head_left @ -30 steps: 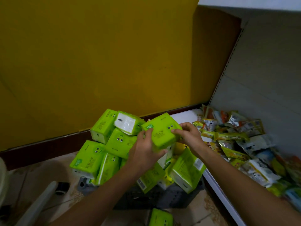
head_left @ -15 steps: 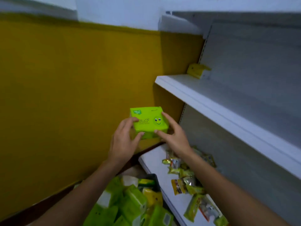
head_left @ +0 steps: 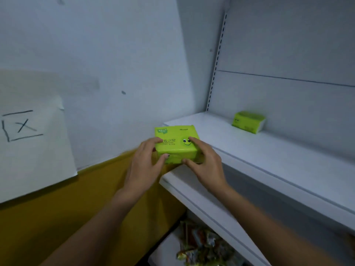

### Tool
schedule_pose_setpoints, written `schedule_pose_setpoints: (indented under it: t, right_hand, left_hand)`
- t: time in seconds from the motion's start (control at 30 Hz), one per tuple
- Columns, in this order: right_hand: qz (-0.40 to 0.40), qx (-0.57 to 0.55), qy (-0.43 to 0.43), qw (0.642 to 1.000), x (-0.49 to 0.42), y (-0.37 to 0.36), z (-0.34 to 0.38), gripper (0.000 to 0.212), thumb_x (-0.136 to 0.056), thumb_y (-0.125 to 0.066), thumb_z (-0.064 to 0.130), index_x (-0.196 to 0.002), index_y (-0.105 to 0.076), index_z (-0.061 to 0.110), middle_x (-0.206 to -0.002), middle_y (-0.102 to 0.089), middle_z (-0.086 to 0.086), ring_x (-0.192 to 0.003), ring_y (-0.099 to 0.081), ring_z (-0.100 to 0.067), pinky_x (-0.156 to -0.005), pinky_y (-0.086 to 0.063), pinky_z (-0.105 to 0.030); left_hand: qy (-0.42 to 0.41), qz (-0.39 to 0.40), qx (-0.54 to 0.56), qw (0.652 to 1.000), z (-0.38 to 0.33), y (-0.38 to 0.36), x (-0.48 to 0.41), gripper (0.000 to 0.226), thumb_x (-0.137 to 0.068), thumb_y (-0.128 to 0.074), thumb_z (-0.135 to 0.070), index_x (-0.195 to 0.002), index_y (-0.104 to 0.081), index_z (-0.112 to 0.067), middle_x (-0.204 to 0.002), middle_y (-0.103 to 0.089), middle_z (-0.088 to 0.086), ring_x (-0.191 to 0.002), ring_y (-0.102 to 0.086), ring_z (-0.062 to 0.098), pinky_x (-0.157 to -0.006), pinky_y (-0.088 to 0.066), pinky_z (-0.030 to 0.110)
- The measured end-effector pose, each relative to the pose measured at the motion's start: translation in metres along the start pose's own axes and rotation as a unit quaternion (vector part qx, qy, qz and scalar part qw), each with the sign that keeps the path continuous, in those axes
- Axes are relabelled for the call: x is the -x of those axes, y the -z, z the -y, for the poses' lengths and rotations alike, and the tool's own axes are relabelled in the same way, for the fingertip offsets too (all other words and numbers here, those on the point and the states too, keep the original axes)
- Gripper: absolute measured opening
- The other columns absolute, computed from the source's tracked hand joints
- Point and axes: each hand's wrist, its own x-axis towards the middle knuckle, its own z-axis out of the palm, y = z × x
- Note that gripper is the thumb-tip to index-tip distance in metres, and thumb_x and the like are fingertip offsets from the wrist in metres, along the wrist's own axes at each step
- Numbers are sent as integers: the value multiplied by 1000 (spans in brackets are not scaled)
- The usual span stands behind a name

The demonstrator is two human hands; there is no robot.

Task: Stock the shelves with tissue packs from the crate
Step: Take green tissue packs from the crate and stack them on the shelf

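Past the fingers point(head_left: 193, 140) the white metal shelf board point(head_left: 269, 156) is wide open to the grey back panel point(head_left: 288, 93), only a lime-green plastic-wrapped tissue pack point(head_left: 247, 121) far right, white wall point(head_left: 115, 64) close left.

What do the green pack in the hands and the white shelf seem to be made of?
Green pack: thin glossy plastic film, printed, probably around soft tissue; its top shines and its corners look rounded.
White shelf: probably painted metal, smooth and matte; thin folded front edge.

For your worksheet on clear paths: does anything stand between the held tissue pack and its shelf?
Nothing visible does. The tissue pack, in the left hand and right hand, is at the left end of the shelf; the other pack sits apart, further back.
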Motion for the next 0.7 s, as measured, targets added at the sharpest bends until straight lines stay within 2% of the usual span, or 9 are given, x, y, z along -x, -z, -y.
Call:
schedule_pose_setpoints:
  t: [0.07,0.13,0.2,0.3,0.4,0.47,0.6,0.7]
  right_hand:
    - [-24,16,-4,1000,-9,28,0,62,-70,-79,10,-127,-56,20,-122,-59,1,-109,-48,-1,-94,-35,-11]
    - [-43,36,-15,998,-15,56,-2,61,-70,-79,8,-126,-57,20,-117,-58,8,-104,-43,9,-90,-31,0]
    - [-55,46,-33,997,-18,77,-5,60,-70,-77,6,-126,-58,20,-117,-58,9,-103,-43,11,-88,-31,1]
    - [-55,67,-66,994,-18,103,-12,60,-71,-73,4,-126,-57,23,-123,-60,5,-101,-52,-2,-87,-41,-11]
    - [-45,101,-96,989,-21,129,-32,58,-73,-72,7,-125,-57,26,-123,-59,3,-92,-58,-13,-75,-36,1]
    - [-36,123,-110,986,-26,143,-46,56,-75,-74,10,-125,-57,26,-122,-59,1,-90,-60,-16,-73,-35,3]
    - [-45,133,-139,980,-43,155,-76,52,-75,-75,13,-123,-60,26,-118,-60,-2,-87,-59,-18,-71,-36,-1]
    - [-49,148,-163,974,-64,163,-108,52,-76,-74,14,-125,-59,25,-117,-60,-7,-89,-59,-21,-73,-35,-9]
  left_hand:
    - [-21,20,18,999,-21,-13,-19,38,-82,-68,-14,-118,-56,-15,-112,-57,4,-94,-55,15,-86,-49,35]
    - [-34,40,35,998,-39,-31,-32,38,-82,-68,-15,-118,-55,-15,-111,-58,4,-92,-55,14,-84,-48,33]
    - [-36,59,49,996,-54,-45,-41,37,-83,-66,-17,-118,-54,-18,-111,-58,3,-91,-54,13,-81,-47,31]
    - [-45,86,75,992,-68,-67,-52,35,-86,-63,-16,-119,-53,-19,-116,-57,3,-96,-56,15,-81,-50,35]
    - [-46,123,98,986,-82,-93,-66,36,-87,-61,-12,-120,-51,-18,-118,-58,6,-102,-59,20,-83,-51,39]
    - [-46,141,108,983,-88,-109,-72,37,-87,-61,-12,-122,-50,-18,-118,-58,5,-102,-58,18,-86,-50,38]
    - [-34,148,128,980,-89,-143,-86,40,-88,-61,-13,-125,-48,-20,-119,-56,0,-99,-58,15,-82,-46,28]
    - [-14,144,126,981,-85,-168,-100,41,-85,-64,-14,-123,-50,-21,-116,-57,1,-95,-59,14,-83,-47,29]
